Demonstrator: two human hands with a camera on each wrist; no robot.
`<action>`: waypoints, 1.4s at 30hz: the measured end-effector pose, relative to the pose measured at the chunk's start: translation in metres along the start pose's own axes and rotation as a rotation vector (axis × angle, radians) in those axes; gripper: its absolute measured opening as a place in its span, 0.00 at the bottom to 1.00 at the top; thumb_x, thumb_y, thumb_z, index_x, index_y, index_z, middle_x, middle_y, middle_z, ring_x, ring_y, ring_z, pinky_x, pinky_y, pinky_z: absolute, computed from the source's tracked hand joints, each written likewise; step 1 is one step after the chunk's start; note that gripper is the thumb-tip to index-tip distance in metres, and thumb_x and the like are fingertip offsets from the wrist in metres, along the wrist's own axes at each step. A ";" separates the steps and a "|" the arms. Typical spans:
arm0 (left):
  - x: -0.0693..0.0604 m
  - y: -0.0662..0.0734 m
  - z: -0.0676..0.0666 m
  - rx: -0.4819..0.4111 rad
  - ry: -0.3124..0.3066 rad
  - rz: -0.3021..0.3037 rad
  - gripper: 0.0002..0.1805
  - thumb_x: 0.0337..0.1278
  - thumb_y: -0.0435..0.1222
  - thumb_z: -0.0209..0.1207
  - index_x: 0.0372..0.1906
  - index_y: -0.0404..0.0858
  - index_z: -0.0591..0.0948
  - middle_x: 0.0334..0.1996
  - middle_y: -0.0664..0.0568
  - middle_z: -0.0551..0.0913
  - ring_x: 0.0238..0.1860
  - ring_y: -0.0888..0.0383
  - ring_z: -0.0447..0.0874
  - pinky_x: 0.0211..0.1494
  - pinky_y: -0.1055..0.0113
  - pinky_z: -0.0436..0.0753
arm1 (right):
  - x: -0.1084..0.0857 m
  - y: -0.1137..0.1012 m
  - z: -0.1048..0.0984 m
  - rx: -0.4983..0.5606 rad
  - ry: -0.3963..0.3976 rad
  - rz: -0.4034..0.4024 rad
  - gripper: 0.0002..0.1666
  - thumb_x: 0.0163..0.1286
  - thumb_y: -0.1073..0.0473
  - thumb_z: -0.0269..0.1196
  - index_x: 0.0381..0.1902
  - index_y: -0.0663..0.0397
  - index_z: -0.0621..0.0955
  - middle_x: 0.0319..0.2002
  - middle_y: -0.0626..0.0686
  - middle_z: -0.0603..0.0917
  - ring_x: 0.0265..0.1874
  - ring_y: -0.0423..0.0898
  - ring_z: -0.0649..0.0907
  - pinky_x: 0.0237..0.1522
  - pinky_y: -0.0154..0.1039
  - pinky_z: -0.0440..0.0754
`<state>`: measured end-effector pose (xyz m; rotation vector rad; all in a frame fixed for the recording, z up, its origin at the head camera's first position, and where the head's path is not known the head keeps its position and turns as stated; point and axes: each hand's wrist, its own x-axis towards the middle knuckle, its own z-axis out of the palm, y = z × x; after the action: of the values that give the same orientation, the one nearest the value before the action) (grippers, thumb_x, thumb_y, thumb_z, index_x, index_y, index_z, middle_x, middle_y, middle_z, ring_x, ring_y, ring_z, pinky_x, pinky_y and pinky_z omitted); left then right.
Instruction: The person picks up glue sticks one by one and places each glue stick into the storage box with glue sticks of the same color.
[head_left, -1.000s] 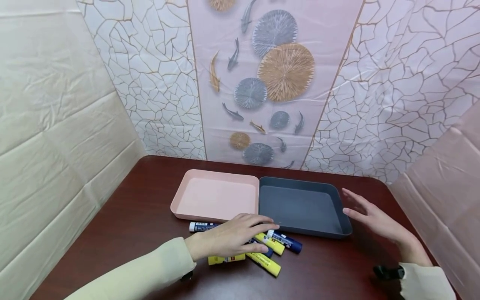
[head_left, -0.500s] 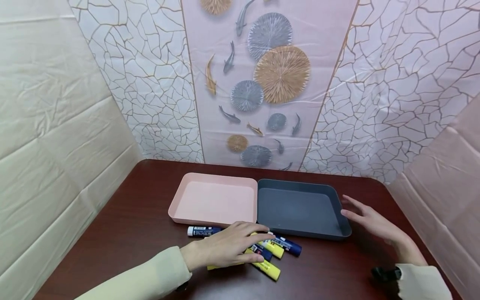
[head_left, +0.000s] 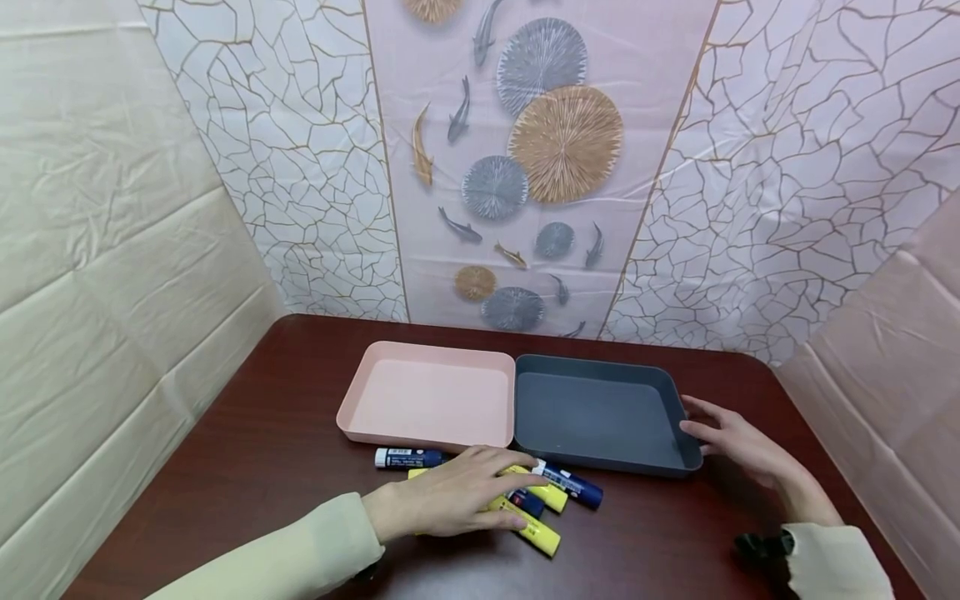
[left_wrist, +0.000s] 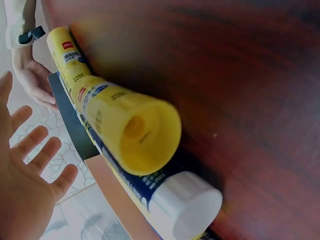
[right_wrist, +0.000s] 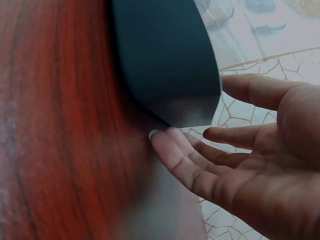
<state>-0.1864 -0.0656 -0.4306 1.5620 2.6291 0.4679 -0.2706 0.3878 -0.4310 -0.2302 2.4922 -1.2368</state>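
My left hand (head_left: 465,492) is over a loose pile of glue sticks, fingers extended and spread; the left wrist view shows its palm and nothing held. Of the pile, a yellow glue stick (head_left: 542,540), another yellow glue stick (head_left: 553,497) and a dark blue glue stick (head_left: 577,487) stick out to the right. A blue glue stick with a white cap (head_left: 405,458) lies on the left. Others are partly hidden under the hand. My right hand (head_left: 742,446) is at the outer right side of the dark grey tray (right_wrist: 160,55), fingers loosely bent, fingertips touching or almost touching its corner.
A pink tray (head_left: 431,400) stands to the left of the grey tray, their short sides touching. Both trays stand on a dark red-brown table (head_left: 292,408). Patterned cloth (head_left: 322,167) hangs behind, and pale padded panels (head_left: 112,250) flank the table.
My right hand has come down and left, closer to the grey tray's side. My left hand stays over the glue sticks with little motion. The head view has shifted slightly.
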 end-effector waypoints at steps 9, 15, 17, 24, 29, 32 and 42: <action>-0.003 0.003 0.007 0.024 -0.001 0.041 0.29 0.81 0.54 0.49 0.79 0.54 0.66 0.73 0.55 0.69 0.73 0.58 0.67 0.75 0.56 0.68 | 0.003 0.003 0.006 0.110 0.004 0.020 0.42 0.83 0.59 0.54 0.82 0.69 0.47 0.72 0.78 0.59 0.60 0.63 0.79 0.51 0.44 0.86; 0.000 0.007 0.008 0.041 -0.012 0.051 0.28 0.79 0.52 0.54 0.78 0.54 0.69 0.70 0.58 0.73 0.70 0.61 0.69 0.73 0.58 0.70 | 0.003 0.007 0.006 0.148 0.011 0.025 0.42 0.83 0.60 0.55 0.82 0.67 0.48 0.67 0.75 0.64 0.57 0.58 0.79 0.49 0.41 0.85; 0.002 0.007 0.009 0.052 -0.013 0.058 0.27 0.78 0.50 0.55 0.77 0.53 0.70 0.69 0.58 0.74 0.70 0.62 0.70 0.73 0.60 0.70 | 0.004 0.008 0.005 0.158 0.008 0.027 0.43 0.83 0.59 0.55 0.83 0.67 0.48 0.68 0.75 0.63 0.57 0.58 0.79 0.50 0.41 0.85; 0.006 0.009 0.010 0.072 -0.034 0.078 0.26 0.78 0.48 0.58 0.75 0.53 0.72 0.67 0.59 0.77 0.68 0.62 0.72 0.72 0.64 0.70 | 0.004 0.011 0.004 0.165 -0.002 0.023 0.44 0.83 0.56 0.56 0.83 0.66 0.48 0.68 0.74 0.63 0.58 0.58 0.78 0.50 0.39 0.84; 0.008 0.012 0.012 0.085 -0.045 0.085 0.25 0.77 0.47 0.58 0.74 0.54 0.74 0.65 0.61 0.78 0.68 0.63 0.73 0.69 0.65 0.73 | 0.003 0.015 0.004 0.172 -0.006 0.023 0.44 0.83 0.56 0.56 0.83 0.65 0.47 0.69 0.75 0.62 0.58 0.59 0.78 0.49 0.39 0.84; 0.009 0.013 0.013 0.091 -0.037 0.096 0.25 0.76 0.45 0.60 0.73 0.55 0.75 0.64 0.62 0.79 0.67 0.64 0.73 0.67 0.65 0.74 | 0.003 0.018 0.003 0.175 -0.008 0.026 0.45 0.83 0.55 0.56 0.83 0.64 0.47 0.70 0.75 0.61 0.59 0.59 0.77 0.50 0.39 0.84; 0.013 0.014 0.016 0.089 -0.001 0.153 0.26 0.69 0.37 0.67 0.69 0.55 0.78 0.59 0.63 0.79 0.62 0.66 0.75 0.63 0.71 0.73 | 0.006 0.019 0.003 0.171 -0.029 0.016 0.46 0.83 0.53 0.56 0.84 0.63 0.46 0.76 0.75 0.55 0.65 0.65 0.73 0.52 0.40 0.83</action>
<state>-0.1783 -0.0444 -0.4401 1.7987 2.5749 0.3616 -0.2749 0.3958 -0.4492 -0.1832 2.3434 -1.4201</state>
